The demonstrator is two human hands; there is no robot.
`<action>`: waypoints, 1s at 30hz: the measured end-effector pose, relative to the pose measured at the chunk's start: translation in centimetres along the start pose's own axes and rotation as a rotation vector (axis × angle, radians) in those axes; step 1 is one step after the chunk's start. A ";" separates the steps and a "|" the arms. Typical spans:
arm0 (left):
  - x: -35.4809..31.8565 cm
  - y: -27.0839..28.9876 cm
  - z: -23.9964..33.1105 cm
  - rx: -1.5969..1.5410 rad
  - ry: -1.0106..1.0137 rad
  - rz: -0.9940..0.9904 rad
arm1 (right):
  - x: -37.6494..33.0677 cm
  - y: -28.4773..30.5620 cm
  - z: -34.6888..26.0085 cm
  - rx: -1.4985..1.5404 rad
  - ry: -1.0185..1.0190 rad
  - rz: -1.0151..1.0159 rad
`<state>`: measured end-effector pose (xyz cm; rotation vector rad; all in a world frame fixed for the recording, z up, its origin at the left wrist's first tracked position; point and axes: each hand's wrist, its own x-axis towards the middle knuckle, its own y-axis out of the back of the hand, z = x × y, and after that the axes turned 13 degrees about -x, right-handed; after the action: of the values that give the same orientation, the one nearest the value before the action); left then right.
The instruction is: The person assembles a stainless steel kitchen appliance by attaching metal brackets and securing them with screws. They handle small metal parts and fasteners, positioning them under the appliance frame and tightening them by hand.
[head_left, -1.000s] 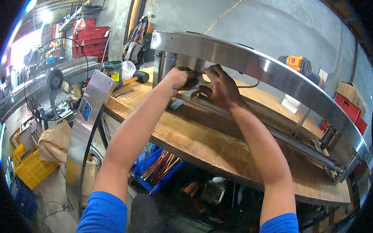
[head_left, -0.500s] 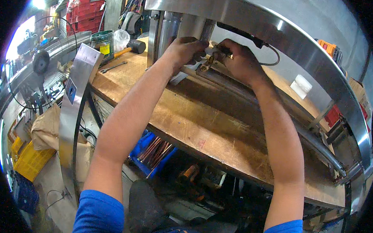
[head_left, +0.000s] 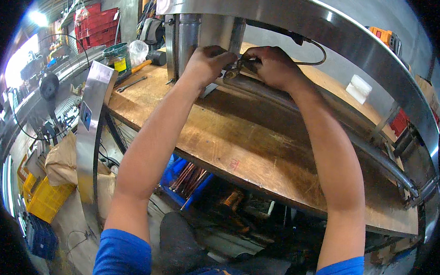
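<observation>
Both my hands meet at a small brass-coloured fitting [head_left: 231, 74] at the left end of a long dark metal tube [head_left: 279, 97]. My left hand [head_left: 208, 64] is closed on the fitting's left side, thumb and fingers bent together. From the other side my right hand [head_left: 273, 66] pinches its upper part, the fingertips partly hidden. The tube runs to the right beneath a curved stainless steel frame [head_left: 282, 13]. Behind my left hand stand shiny metal posts [head_left: 188, 37].
The wooden workbench [head_left: 220, 132] bears a mallet [head_left: 157, 57], a wrench [head_left: 131, 84] and a white block [head_left: 359, 89]. A steel panel [head_left: 90, 142] leans at its left end. Below stand a blue bin [head_left: 172, 174] of copper-coloured rods and a yellow crate [head_left: 51, 194].
My view has shifted a little, moving the bench and frame within it. My fingers have changed position around the fitting, and both hands remain close together there.
</observation>
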<state>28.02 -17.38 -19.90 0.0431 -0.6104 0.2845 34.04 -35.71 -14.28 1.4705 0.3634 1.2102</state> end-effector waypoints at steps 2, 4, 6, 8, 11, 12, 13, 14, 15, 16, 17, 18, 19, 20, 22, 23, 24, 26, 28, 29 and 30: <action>-0.3 0.0 0.3 0.008 -0.008 0.001 | -0.1 0.2 -0.3 0.006 0.008 -0.007; -0.6 0.0 0.7 -0.008 -0.002 -0.004 | -0.2 0.3 -0.3 0.012 0.008 -0.006; -0.8 0.0 0.9 -0.028 0.034 -0.046 | -0.3 0.2 -0.2 0.024 0.003 -0.009; -0.9 -0.1 1.0 -0.089 0.047 -0.058 | -0.2 0.0 0.0 0.067 -0.009 -0.021; -0.9 -0.4 1.0 -0.163 0.019 -0.070 | -0.1 -0.4 0.3 0.077 0.025 0.027; -0.9 -0.4 1.0 -0.127 0.010 -0.094 | -0.1 -0.4 0.4 0.064 0.019 0.023; -0.9 -0.4 1.0 -0.087 0.002 -0.109 | 0.0 -0.4 0.5 0.064 0.047 0.027; -0.9 -0.3 1.1 -0.043 -0.017 -0.117 | -0.1 -0.3 0.4 0.058 0.051 -0.001; -0.9 -0.2 1.1 0.005 -0.035 -0.115 | -0.1 -0.1 0.4 0.048 0.031 -0.035; -0.9 -0.1 1.2 0.067 -0.045 -0.109 | -0.2 0.2 0.3 0.063 0.046 -0.040; -0.9 0.0 1.3 0.024 -0.070 -0.096 | -0.3 0.4 0.1 0.074 0.036 -0.051; -0.9 0.2 1.4 -0.006 -0.087 -0.079 | -0.5 0.7 -0.1 0.087 0.022 -0.066; -0.9 0.3 1.5 -0.037 -0.103 -0.062 | -0.6 1.0 -0.4 0.059 0.012 -0.078; -0.9 0.4 1.5 -0.006 -0.117 -0.056 | -0.8 1.3 -0.6 0.031 -0.002 -0.093; -0.8 0.4 1.7 0.062 -0.146 -0.039 | -1.0 1.9 -1.0 -0.001 -0.037 -0.121; -0.8 0.4 1.7 0.063 -0.159 -0.058 | -1.2 2.1 -1.2 -0.005 -0.059 -0.134; -0.8 0.3 1.8 0.069 -0.173 -0.074 | -1.2 2.4 -1.3 -0.004 -0.062 -0.134; -0.8 0.2 1.9 0.103 -0.195 -0.099 | -1.3 2.7 -1.4 -0.034 -0.073 -0.166; -1.0 0.1 2.1 0.161 -0.209 -0.112 | -1.3 2.8 -1.4 -0.038 -0.070 -0.181; -1.0 0.0 2.2 0.152 -0.207 -0.109 | -1.3 2.9 -1.4 -0.029 -0.071 -0.184; -1.1 0.0 2.3 0.143 -0.204 -0.105 | -1.3 2.9 -1.3 -0.019 -0.071 -0.188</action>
<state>25.91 -17.91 -18.62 0.2439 -0.7864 0.2231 31.24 -36.93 -12.59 1.4256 0.4312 1.0069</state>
